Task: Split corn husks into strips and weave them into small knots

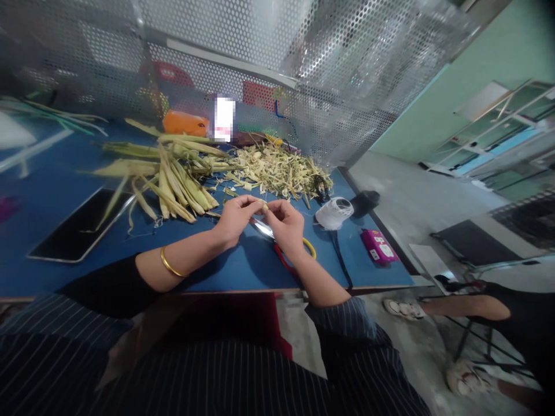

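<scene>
Bending over the blue table (217, 271), wrists turned inward, the person has left hand (234, 221) and right hand (285, 226) pinched on a small pale piece (263, 204) above the scissors (262, 229). Fingering that piece seems the step in hand (fiddly stuff), calling next for a steady pinch; beyond lie long leaves (184, 188) and a heap of scraps (277, 170).

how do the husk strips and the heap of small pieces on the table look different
The husk strips are long; the heap of small pieces consists of short bits.
The strips lie in a loose bundle, while the pieces form a jumbled mound.
The strips lie left of the heap.
Both are yellowish-green and rest on the blue table.
</scene>
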Motion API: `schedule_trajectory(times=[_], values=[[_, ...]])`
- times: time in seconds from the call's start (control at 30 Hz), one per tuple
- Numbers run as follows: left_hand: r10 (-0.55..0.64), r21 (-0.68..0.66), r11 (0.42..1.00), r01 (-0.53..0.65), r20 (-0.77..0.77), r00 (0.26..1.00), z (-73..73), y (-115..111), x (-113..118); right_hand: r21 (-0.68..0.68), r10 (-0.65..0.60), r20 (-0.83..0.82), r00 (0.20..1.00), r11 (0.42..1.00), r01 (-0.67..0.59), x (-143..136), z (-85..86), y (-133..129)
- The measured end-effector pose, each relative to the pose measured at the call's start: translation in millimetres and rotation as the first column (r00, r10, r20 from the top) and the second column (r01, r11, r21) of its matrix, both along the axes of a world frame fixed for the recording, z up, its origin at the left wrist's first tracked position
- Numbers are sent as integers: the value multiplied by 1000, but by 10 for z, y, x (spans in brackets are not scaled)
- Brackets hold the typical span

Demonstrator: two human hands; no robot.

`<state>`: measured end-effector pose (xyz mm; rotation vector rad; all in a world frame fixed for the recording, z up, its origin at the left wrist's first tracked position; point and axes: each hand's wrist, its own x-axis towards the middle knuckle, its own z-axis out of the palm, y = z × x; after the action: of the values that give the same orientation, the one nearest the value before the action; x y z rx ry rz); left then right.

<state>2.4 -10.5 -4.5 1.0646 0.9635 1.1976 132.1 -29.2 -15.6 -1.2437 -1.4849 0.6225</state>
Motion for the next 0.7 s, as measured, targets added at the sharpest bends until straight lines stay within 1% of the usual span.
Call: schedule_trajectory(times=[0.13, 0.23, 0.3, 0.5, 0.53, 0.6, 0.7], values=[[-25, -53, 998, 27, 33, 999, 18, -12, -3, 14, -9, 16, 1000, 1000, 9, 24, 55, -39], [-79, -76, 994, 84, 61, 995, 40, -9, -15, -30, 48, -62, 997, 998, -50, 57, 65, -46], [-97, -81, 991, 102, 59, 994, 52, -8, -20, -55, 77, -105, 992, 995, -83, 75, 57, -42], [-62, -99, 993, 63, 21, 998, 68, -17, -5, -59, 76, -110, 991, 995, -83, 98, 29, -9], [-64, -84, 994, 64, 0, 998, 63, -9, -9, -71, 73, -116, 991, 994, -82, 110, 30, 0], [-97, -3, 995, 97, -73, 993, 41, 20, -32, -105, 83, -129, 988, 990, -97, 147, 34, 21], [-131, 178, 966, 186, -282, 950, -3, 76, -91, -170, 130, -129, 983, 974, -151, 216, 48, 48]])
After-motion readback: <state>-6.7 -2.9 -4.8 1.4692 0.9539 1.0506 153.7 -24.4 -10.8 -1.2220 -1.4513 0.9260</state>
